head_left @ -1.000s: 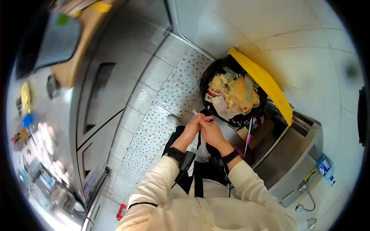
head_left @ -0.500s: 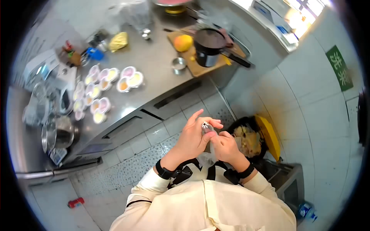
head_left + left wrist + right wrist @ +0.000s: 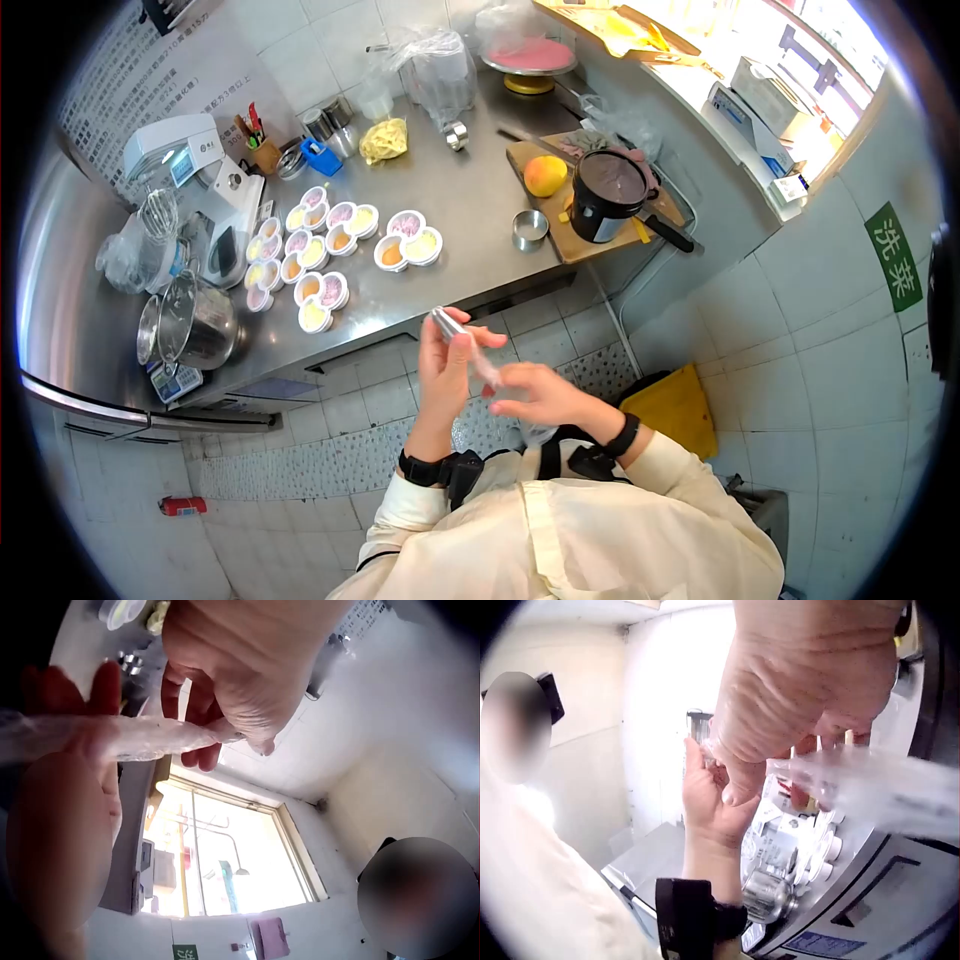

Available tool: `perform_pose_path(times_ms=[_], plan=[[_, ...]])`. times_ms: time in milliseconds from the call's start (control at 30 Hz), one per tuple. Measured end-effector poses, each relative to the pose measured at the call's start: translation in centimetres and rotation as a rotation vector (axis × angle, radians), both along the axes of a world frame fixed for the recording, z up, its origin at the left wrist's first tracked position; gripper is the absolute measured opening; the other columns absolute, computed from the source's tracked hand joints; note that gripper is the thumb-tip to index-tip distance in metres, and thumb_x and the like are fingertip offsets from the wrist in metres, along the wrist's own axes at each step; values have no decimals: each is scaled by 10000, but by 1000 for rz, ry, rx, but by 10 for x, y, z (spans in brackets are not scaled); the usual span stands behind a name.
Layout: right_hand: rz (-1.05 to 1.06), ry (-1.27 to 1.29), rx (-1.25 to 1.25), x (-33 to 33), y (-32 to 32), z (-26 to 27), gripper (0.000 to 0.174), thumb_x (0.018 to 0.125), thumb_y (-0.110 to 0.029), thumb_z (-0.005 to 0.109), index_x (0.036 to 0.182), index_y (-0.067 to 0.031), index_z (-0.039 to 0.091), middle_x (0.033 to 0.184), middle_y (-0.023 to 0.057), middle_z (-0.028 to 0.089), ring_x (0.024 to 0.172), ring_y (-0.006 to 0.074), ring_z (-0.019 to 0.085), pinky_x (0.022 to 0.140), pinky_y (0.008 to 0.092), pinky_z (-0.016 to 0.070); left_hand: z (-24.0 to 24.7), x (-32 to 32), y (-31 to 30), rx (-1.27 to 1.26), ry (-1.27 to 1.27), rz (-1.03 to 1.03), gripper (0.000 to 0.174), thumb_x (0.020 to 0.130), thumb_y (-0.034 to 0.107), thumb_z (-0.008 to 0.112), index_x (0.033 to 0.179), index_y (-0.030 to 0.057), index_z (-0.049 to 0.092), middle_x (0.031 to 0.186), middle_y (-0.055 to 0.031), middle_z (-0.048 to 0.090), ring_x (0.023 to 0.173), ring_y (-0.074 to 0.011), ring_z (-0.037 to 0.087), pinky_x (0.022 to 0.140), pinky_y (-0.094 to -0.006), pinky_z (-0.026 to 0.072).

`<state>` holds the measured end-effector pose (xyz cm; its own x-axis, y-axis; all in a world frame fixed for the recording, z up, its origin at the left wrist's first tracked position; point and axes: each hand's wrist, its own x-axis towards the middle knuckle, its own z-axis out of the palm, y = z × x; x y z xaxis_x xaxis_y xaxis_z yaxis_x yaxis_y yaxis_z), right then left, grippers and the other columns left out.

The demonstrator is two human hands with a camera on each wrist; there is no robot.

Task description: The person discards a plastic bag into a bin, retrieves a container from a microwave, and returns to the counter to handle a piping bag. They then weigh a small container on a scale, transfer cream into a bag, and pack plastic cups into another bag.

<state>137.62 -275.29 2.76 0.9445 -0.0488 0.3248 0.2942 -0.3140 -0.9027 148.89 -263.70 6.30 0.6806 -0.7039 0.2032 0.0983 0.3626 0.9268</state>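
Note:
A clear plastic piping bag (image 3: 484, 366) with a metal nozzle (image 3: 445, 322) at its top end is held up in front of my chest. My left hand (image 3: 446, 372) grips the bag just below the nozzle, with fingers curled round it. My right hand (image 3: 538, 395) pinches the bag lower down, between thumb and fingers. In the left wrist view the bag (image 3: 150, 739) runs across, with the right hand (image 3: 247, 667) closing on its end. The right wrist view shows the right hand (image 3: 802, 697) on the blurred bag (image 3: 877, 787) and the left hand (image 3: 712, 802) behind.
A steel counter (image 3: 470, 215) carries several small filled cups (image 3: 330, 245), a steel pot (image 3: 195, 322), a stand mixer (image 3: 185, 165), and a cutting board with an orange fruit (image 3: 545, 175) and a black pot (image 3: 608, 195). A yellow bin lid (image 3: 680, 410) is at my right, a red object (image 3: 183, 506) on the floor.
The view has swung from the rubbish bin to the counter. Both hands have risen; the left has lifted the nozzle end, and the right has slid down the bag.

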Motion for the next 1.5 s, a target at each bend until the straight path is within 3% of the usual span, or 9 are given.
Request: perform_pose_path(times_ms=[200, 433, 533, 633, 800, 967, 1000, 1100, 1500], plan=[[-34, 209, 546, 81, -41, -7, 187, 897, -154, 438, 925, -26, 571, 664, -15, 522, 634, 52, 490, 601, 217, 411, -9, 32, -4, 116, -164, 234, 420, 915, 270, 406, 1235, 31, 278, 1102, -190, 532, 842, -172, 569, 833, -305, 404], [-347, 223, 403, 205, -147, -25, 231, 875, -195, 459, 884, 0, 583, 580, 22, 534, 546, 91, 497, 514, 247, 398, -46, 23, 34, 535, 45, 396, 301, 916, 174, 330, 1155, 9, 411, 844, -154, 628, 847, -197, 587, 842, -308, 407], [-493, 270, 247, 248, -188, -21, 298, 847, -244, 493, 975, 20, 546, 591, 69, 562, 540, 159, 539, 516, 296, 420, -56, 7, 49, 492, 195, 525, 301, 899, 155, 344, 1161, 20, 406, 830, -148, 627, 820, -208, 593, 831, -316, 416], [-922, 210, -884, 262, -212, -9, 560, 788, -316, 544, 1180, 49, 381, 700, 153, 598, 644, 294, 583, 581, 391, 453, -58, -3, 59, 457, 283, 710, 301, 883, 139, 366, 1161, 31, 404, 850, -145, 622, 835, -215, 589, 827, -326, 424], [-635, -371, -837, 179, -210, 87, 160, 727, -45, 542, 855, -30, 637, 851, 138, 621, 840, 300, 581, 729, 379, 449, -60, -7, 78, 492, 309, 799, 274, 867, 97, 426, 1133, 34, 430, 933, -134, 606, 883, -203, 573, 827, -322, 433], [-1173, 96, -1182, 71, -332, 3, 323, 851, -247, 510, 1051, 3, 553, 1001, 189, 557, 865, 347, 547, 763, 391, 438, -84, -6, 83, 380, 303, 767, 247, 874, 71, 413, 1114, 31, 454, 955, -128, 601, 898, -195, 571, 842, -312, 431], [-1261, 389, -1109, 53, -356, -28, 412, 847, -316, 516, 1101, 8, 513, 998, 200, 546, 879, 321, 553, 732, 386, 453, -85, 1, 82, 354, 335, 725, 241, 882, 68, 397, 1115, 33, 449, 966, -129, 598, 906, -191, 567, 846, -312, 426], [-848, 692, 483, 41, -356, -32, 510, 823, -374, 551, 1181, -25, 446, 1072, 127, 526, 928, 233, 550, 709, 357, 466, -85, 10, 77, 348, 472, 704, 248, 887, 107, 400, 1120, 37, 450, 992, -109, 590, 930, -189, 556, 847, -299, 411], [-630, 199, 1037, 14, -350, -17, 464, 809, -303, 572, 1173, -40, 458, 1175, 79, 488, 1045, 217, 496, 833, 351, 438, -197, 82, 124, -23, 926, 1059, 281, 841, 336, 463, 994, 100, 465, 953, -51, 513, 912, -151, 466, 769, -316, 380]])
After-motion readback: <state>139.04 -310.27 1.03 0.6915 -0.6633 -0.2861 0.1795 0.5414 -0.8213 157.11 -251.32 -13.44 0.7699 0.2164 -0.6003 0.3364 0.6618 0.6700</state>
